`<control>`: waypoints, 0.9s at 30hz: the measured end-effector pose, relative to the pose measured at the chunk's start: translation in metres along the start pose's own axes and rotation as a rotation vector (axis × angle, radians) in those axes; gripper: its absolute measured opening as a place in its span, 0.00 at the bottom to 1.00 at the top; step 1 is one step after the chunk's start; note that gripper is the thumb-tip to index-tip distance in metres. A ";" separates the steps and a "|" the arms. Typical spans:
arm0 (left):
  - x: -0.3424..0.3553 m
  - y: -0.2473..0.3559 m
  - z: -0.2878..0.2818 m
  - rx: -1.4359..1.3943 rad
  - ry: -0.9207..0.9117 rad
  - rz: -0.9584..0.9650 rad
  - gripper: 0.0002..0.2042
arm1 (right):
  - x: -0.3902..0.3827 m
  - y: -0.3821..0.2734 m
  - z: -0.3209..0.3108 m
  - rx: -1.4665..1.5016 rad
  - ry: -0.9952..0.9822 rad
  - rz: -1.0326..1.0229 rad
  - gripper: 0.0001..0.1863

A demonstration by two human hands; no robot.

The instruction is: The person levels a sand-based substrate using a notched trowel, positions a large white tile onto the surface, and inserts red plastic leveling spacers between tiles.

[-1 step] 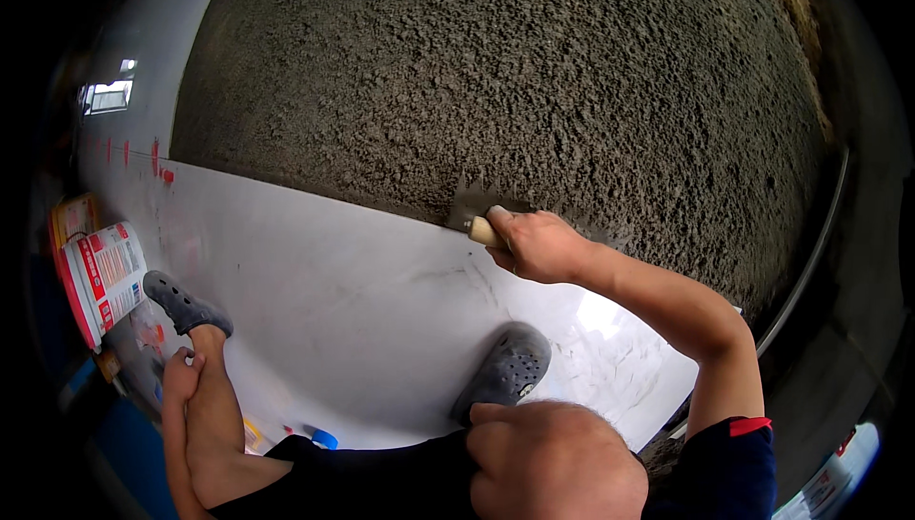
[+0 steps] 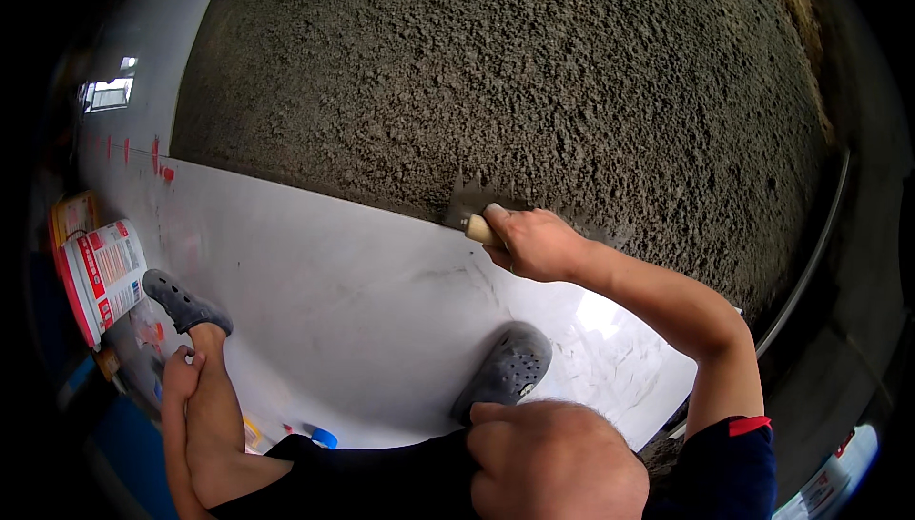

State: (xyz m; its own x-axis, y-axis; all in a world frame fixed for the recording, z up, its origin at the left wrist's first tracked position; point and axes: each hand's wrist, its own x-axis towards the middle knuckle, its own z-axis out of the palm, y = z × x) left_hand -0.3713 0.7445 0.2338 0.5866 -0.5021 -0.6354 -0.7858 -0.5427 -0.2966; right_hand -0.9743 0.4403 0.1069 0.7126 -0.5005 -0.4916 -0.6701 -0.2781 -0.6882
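Note:
My right hand [image 2: 538, 244] is closed round the light wooden handle of a trowel [image 2: 481, 231]. The trowel's thin grey blade [image 2: 467, 200] lies against the coarse, dark grey mortar bed [image 2: 496, 81], just past the edge of a glossy white tile [image 2: 315, 282]. Part of the blade is hidden behind my fingers. At the lower left my left hand [image 2: 181, 375] rests against my shin with its fingers curled in. Whether anything small is inside them cannot be seen.
A white and red bucket [image 2: 112, 267] lies at the left, near my grey clog [image 2: 186, 303]. My other clog [image 2: 505, 367] stands on the tile. Red marks [image 2: 155, 158] show by a tile joint. A blue cap [image 2: 324, 438] is below; a pale pipe [image 2: 810, 263] runs along the right.
My right hand and the trowel have shifted very slightly to the left and up. My left hand stays against the shin.

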 end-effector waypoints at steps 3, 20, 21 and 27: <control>0.001 -0.002 0.002 0.026 0.000 -0.003 0.20 | 0.016 -0.008 0.001 0.010 -0.020 -0.008 0.16; -0.004 0.028 -0.018 0.066 -0.078 -0.013 0.22 | -0.138 0.104 -0.010 -0.191 -0.059 0.235 0.24; -0.004 0.025 -0.014 0.065 -0.065 -0.023 0.21 | -0.155 0.117 -0.012 -0.231 -0.084 0.302 0.25; -0.008 0.019 -0.010 -0.084 -0.063 -0.036 0.21 | -0.169 0.114 -0.020 -0.213 0.042 0.271 0.27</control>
State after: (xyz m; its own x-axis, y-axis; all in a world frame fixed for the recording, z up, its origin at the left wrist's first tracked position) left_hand -0.3884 0.7315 0.2405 0.5990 -0.4392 -0.6695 -0.7434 -0.6158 -0.2612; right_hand -1.1758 0.4767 0.1222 0.4971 -0.6113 -0.6158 -0.8650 -0.2935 -0.4069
